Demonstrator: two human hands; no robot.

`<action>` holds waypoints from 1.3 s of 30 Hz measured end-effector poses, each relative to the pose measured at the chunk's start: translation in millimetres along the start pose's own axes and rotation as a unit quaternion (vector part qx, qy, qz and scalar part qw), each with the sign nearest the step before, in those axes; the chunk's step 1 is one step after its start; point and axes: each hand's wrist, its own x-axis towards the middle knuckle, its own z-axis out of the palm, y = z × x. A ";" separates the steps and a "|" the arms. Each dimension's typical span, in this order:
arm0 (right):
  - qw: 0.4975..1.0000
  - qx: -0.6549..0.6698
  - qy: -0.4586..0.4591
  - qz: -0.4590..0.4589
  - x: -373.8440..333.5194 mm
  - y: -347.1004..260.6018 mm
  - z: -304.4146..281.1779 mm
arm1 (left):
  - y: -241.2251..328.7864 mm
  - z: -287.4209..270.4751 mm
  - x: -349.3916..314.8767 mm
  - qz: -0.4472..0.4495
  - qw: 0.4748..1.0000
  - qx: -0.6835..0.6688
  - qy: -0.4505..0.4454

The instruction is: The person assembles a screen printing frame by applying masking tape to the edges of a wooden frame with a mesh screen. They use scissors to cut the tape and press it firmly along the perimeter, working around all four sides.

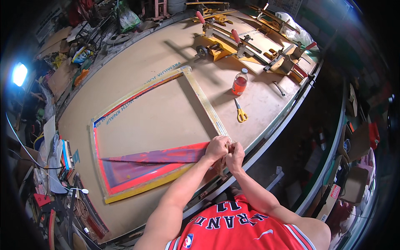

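Note:
A rectangular screen-printing frame [204, 100] lies on the board-topped table, its opening mostly bare. Red and purple screen mesh [171, 156] is still attached along the near side and the left end, with a loose flap folded over toward my hands. At the near right corner my left hand [217, 147] is closed on the gathered end of the mesh. Right beside it, my right hand [235, 156] is closed at the same corner, its fingertips against the left hand's. What exactly its fingers pinch is hidden, though some crumpled brownish material hangs below.
Yellow-handled scissors [241, 115] and a bottle of red liquid [240, 82] stand right of the frame. A wrench [279, 88] lies farther right. A yellow printing press [233, 46] with red-handled clamps fills the table's far end. Clutter [54, 179] lines the left side.

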 end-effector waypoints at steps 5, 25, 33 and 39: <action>0.999 0.019 -0.044 -0.018 0.3 -6.4 -3.3 | -0.5 -4.9 -4.9 0.026 0.999 0.002 0.040; 0.979 -0.031 -0.202 -0.021 38.4 11.3 -28.1 | -6.5 -69.2 -37.4 -0.237 0.873 -0.423 -0.052; 0.985 -0.086 -0.135 -0.060 5.6 5.0 -32.4 | 47.4 -73.9 -32.0 -0.054 0.971 0.127 -0.198; 0.979 -0.001 -0.204 0.031 6.2 -10.4 -33.1 | 36.9 -79.2 -60.1 -0.086 0.956 0.247 -0.136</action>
